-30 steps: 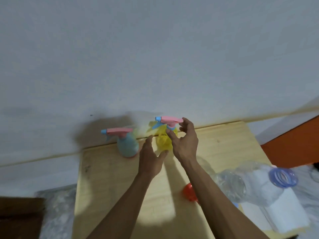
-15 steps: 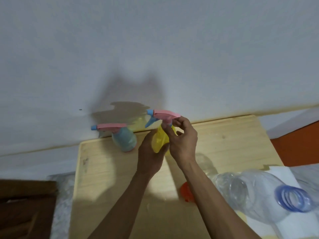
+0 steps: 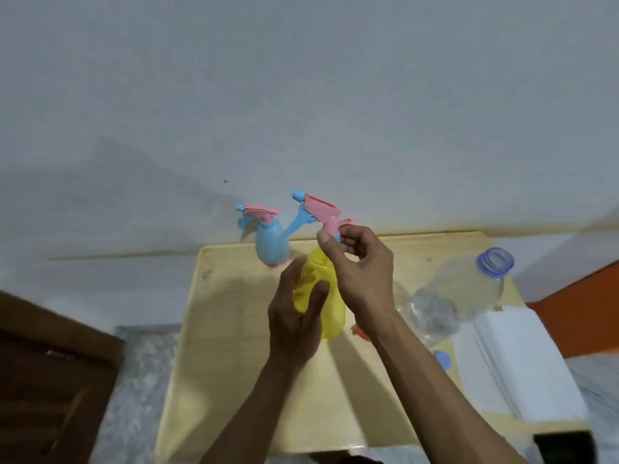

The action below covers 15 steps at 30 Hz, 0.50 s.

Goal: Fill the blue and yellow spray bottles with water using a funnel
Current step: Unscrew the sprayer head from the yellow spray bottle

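My left hand [image 3: 294, 316] grips the body of the yellow spray bottle [image 3: 330, 296], held tilted above the wooden table [image 3: 231, 346]. My right hand [image 3: 361, 269] pinches the neck collar under its pink spray head [image 3: 320, 211]. The blue spray bottle [image 3: 271, 244] stands upright at the table's far edge by the wall, its pink head on. A red-orange funnel [image 3: 360, 331] peeks out from behind my right wrist. A large clear water bottle [image 3: 462, 293] with a blue open neck stands at the right.
A small blue cap [image 3: 442, 358] lies on the table under the big bottle. A white box [image 3: 522, 363] sits at the table's right end. A dark wooden piece [image 3: 50, 380] is at the lower left, an orange surface [image 3: 586, 316] at the right.
Both hands have lifted the yellow bottle off the table and drawn it nearer to me and tilted it. The view has shifted, so the blue bottle now appears left of the hands.
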Available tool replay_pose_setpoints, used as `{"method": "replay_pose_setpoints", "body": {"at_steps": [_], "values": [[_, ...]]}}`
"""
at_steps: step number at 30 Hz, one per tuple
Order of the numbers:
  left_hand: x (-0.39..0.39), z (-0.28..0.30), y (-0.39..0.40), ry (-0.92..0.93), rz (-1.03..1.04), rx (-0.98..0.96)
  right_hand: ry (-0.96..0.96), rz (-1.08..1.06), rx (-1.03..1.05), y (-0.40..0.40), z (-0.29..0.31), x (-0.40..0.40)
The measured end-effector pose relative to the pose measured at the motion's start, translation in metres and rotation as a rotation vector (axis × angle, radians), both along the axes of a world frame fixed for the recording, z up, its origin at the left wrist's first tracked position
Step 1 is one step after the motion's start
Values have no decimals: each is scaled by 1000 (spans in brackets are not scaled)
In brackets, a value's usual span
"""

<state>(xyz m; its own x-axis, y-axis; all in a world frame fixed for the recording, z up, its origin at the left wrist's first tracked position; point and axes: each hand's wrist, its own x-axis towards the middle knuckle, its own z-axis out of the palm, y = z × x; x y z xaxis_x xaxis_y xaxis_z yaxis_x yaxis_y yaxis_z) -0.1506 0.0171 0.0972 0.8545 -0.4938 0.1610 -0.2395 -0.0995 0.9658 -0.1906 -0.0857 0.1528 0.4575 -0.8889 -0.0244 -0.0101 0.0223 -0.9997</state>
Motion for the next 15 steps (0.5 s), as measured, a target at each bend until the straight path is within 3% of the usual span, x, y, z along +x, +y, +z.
{"method": "replay_pose_setpoints", "body": {"at_steps": [15], "values": [[-62, 39, 71, 20, 54, -194, -128, 143, -26, 69, 48, -65]]}}
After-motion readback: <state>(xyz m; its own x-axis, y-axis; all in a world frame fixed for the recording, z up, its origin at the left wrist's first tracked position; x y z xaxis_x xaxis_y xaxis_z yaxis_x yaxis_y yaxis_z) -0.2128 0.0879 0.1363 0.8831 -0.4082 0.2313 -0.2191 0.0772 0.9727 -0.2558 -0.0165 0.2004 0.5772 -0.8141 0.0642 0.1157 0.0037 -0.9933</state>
